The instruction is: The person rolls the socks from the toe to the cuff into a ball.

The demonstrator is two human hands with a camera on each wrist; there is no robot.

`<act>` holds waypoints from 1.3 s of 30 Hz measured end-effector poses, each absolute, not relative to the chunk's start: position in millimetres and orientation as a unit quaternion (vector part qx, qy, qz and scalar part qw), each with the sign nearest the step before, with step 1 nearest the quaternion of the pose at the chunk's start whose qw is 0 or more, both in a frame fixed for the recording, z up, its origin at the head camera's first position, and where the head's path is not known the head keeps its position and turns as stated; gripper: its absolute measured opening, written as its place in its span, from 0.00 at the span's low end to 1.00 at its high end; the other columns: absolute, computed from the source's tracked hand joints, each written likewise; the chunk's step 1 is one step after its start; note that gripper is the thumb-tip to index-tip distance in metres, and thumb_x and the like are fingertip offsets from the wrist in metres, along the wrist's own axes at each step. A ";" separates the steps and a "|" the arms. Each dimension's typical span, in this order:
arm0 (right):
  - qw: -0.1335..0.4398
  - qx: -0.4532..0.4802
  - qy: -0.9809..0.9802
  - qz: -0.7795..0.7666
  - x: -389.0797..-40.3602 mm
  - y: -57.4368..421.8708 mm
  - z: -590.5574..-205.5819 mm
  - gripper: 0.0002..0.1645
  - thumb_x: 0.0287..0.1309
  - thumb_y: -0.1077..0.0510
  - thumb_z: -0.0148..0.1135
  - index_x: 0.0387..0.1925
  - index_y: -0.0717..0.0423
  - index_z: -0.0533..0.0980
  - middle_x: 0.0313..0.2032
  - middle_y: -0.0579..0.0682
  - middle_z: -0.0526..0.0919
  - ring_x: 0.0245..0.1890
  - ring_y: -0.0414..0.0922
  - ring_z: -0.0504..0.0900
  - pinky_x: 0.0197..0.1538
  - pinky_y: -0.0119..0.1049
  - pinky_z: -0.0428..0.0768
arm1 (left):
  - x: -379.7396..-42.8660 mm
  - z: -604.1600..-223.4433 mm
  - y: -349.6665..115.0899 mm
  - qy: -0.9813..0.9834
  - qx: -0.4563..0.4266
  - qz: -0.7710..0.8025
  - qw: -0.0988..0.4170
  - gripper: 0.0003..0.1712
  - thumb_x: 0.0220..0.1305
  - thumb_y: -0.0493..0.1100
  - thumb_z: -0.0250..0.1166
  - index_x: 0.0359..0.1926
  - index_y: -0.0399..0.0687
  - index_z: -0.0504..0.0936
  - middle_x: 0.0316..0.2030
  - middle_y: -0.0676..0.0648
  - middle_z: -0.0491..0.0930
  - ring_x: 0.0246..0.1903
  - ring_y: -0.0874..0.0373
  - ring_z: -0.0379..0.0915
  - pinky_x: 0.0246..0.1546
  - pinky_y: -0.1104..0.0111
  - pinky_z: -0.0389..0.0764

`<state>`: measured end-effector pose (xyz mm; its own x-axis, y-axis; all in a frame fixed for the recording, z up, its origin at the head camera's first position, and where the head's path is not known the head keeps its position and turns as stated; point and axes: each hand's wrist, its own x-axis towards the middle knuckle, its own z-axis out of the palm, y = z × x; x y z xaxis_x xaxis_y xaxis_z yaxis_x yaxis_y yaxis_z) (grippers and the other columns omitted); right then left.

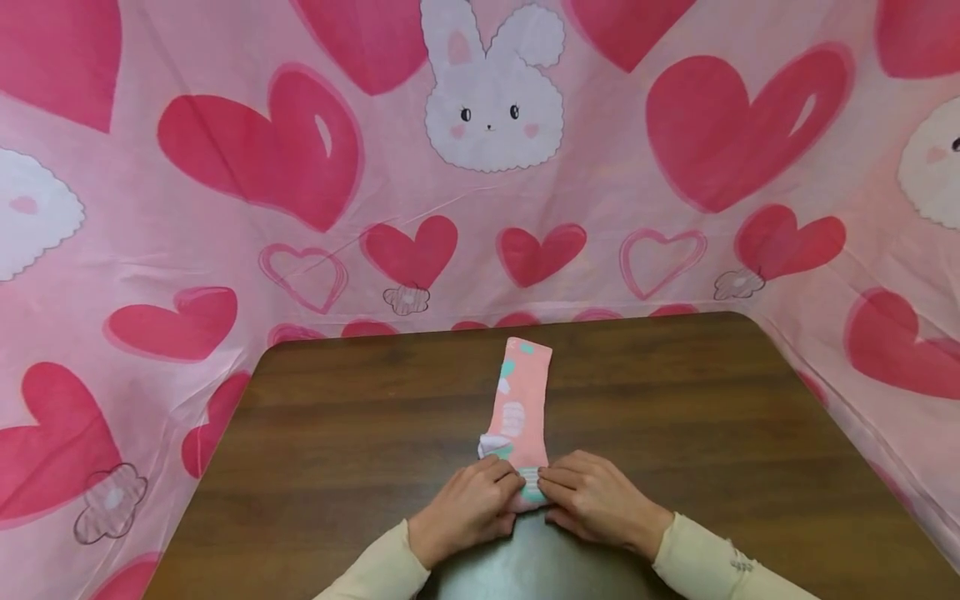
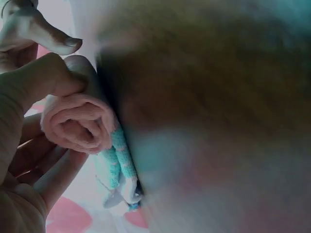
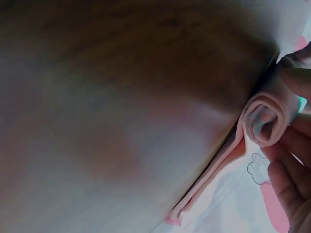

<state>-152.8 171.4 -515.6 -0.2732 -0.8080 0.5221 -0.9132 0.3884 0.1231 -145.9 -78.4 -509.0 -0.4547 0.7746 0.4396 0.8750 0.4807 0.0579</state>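
A pink sock [image 1: 531, 392] with mint-green and white patches lies lengthwise on the brown table, its flat part stretching away from me. Its near end is wound into a roll, whose spiral side [image 2: 77, 124] shows in the left wrist view. My left hand [image 1: 472, 500] holds the left end of this roll, thumb on the near side and fingers over it. At the right end, my right hand [image 1: 600, 500] grips the roll in the same way. A white heel patch [image 1: 493, 444] sticks out on the left, just beyond the left fingers.
The dark wood-grain table [image 1: 360, 417] has rounded far corners. Behind it and along both sides hangs a pink cloth [image 1: 480, 200] printed with hearts and rabbit faces. Light shines off the tabletop near its front, between the two forearms.
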 end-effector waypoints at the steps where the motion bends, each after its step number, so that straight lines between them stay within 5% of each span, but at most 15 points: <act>1: 0.262 0.539 -0.793 0.107 -152.3 170.7 -516.2 0.23 0.41 0.50 0.82 0.38 0.54 0.82 0.40 0.46 0.85 0.41 0.43 0.82 0.47 0.39 0.79 | -145.5 -509.6 -78.3 -0.842 -0.486 -0.153 0.176 0.20 0.42 0.43 0.77 0.39 0.48 0.82 0.35 0.55 0.78 0.36 0.62 0.74 0.36 0.74 0.78; 7: 0.251 0.501 -0.807 0.185 -149.9 168.6 -516.7 0.18 0.42 0.55 0.80 0.37 0.55 0.83 0.39 0.45 0.83 0.38 0.41 0.81 0.42 0.37 0.80 | -146.6 -511.9 -78.3 -0.847 -0.447 -0.246 0.151 0.20 0.41 0.42 0.77 0.39 0.46 0.83 0.32 0.54 0.80 0.33 0.64 0.74 0.34 0.77 0.77; 14: 0.146 0.428 -0.843 0.292 -147.9 170.6 -513.3 0.15 0.50 0.54 0.78 0.40 0.51 0.83 0.38 0.38 0.82 0.35 0.34 0.79 0.37 0.34 0.81 | -151.3 -508.6 -80.1 -0.857 -0.387 -0.335 0.058 0.23 0.44 0.42 0.75 0.45 0.46 0.82 0.37 0.55 0.83 0.31 0.70 0.73 0.36 0.80 0.75; 21: 0.053 0.366 -0.851 0.372 -151.1 172.3 -508.6 0.10 0.56 0.56 0.74 0.38 0.47 0.80 0.32 0.35 0.82 0.27 0.34 0.78 0.31 0.33 0.80 | -155.4 -503.2 -81.2 -0.849 -0.337 -0.406 -0.002 0.13 0.53 0.40 0.73 0.39 0.51 0.80 0.31 0.58 0.79 0.26 0.68 0.71 0.28 0.79 0.73; 30: 0.011 0.334 -0.853 0.401 -161.4 168.2 -505.9 0.05 0.60 0.57 0.72 0.36 0.48 0.81 0.26 0.34 0.76 0.24 0.32 0.73 0.27 0.29 0.75 | -164.0 -499.4 -83.7 -0.854 -0.269 -0.442 -0.059 0.05 0.59 0.41 0.72 0.36 0.50 0.85 0.29 0.59 0.77 0.26 0.68 0.72 0.28 0.73 0.75; 39: -0.016 0.293 -0.867 0.403 -169.3 159.8 -501.8 0.03 0.57 0.59 0.74 0.31 0.52 0.85 0.27 0.36 0.78 0.25 0.33 0.74 0.28 0.31 0.77 | -171.5 -490.9 -83.7 -0.897 -0.270 -0.348 -0.043 0.05 0.60 0.45 0.74 0.35 0.50 0.89 0.27 0.57 0.76 0.29 0.66 0.68 0.30 0.72 0.70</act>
<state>-169.3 159.8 -501.8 -0.8280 -0.5203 0.2090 -0.4951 0.5034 -0.7081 -171.5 -83.7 -490.9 -0.8508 0.5135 0.1113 0.4539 0.6117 0.6479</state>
